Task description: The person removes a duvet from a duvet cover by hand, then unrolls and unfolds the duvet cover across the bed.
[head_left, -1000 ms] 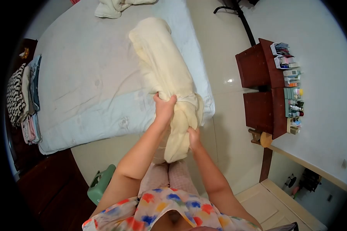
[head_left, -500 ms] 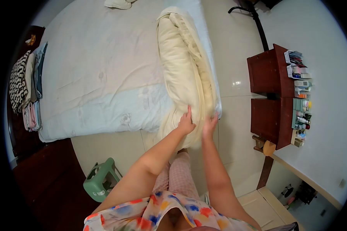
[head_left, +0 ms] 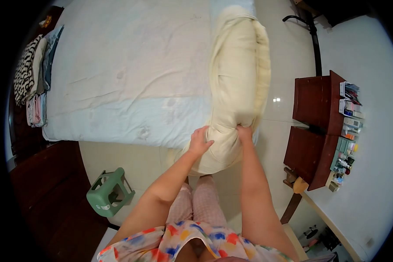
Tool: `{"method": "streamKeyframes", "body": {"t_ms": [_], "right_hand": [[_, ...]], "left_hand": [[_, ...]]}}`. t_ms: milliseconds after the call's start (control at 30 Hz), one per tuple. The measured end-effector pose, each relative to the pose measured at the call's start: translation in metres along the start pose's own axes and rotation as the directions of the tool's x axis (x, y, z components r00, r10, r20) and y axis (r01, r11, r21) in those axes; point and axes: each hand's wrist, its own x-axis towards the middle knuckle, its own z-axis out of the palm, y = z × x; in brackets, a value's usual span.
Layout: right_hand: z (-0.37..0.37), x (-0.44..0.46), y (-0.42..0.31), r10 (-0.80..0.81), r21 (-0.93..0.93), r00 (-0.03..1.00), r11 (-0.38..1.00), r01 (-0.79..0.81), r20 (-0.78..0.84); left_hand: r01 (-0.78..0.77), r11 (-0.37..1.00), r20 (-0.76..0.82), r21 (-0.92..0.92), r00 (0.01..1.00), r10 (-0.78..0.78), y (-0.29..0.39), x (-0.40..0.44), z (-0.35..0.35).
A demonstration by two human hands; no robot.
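Observation:
A thick cream quilt (head_left: pixel 236 65), folded into a long roll, lies along the right edge of the bed (head_left: pixel 131 83). Its near end hangs over the bed's foot in front of my legs. Against the left side of this hanging end rests my left hand (head_left: pixel 199 142), thumb spread away from the fingers. My right hand (head_left: pixel 245 133) grips the quilt's right side, its fingertips sunk into a crease. Wrinkles gather in the fabric between the two hands.
Folded clothes (head_left: pixel 37 74) are stacked at the bed's left end. A green plastic stool (head_left: pixel 111 185) stands on the floor at left. On the right, dark red cabinets (head_left: pixel 312 100) against the wall carry baskets and bottles (head_left: pixel 349 118). A black metal stand (head_left: pixel 313 35) rises beyond them.
The quilt roll has shifted right toward the bed's edge and turned, showing a broader smooth face. My left hand has moved to its left side; my right hand has closed on the fabric.

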Motion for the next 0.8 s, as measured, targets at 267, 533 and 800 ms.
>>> {"method": "streamKeyframes", "body": {"t_ms": [267, 533, 800], "right_hand": [[-0.029, -0.006, 0.014, -0.179, -0.068, 0.984, 0.982, 0.176, -0.026], [0.016, -0.068, -0.046, -0.430, -0.713, 0.896, 0.662, 0.230, -0.110], [-0.010, -0.013, -0.030, -0.155, -0.273, 0.983, 0.954, 0.123, -0.098]], "left_hand": [[0.255, 0.962, 0.356, -0.098, 0.912, -0.206, 0.041, -0.008, 0.042], [0.082, 0.996, 0.313, -0.026, 0.947, -0.070, 0.059, -0.039, 0.072], [0.025, 0.967, -0.217, -0.254, 0.973, -0.082, 0.027, 0.114, 0.035]]}}
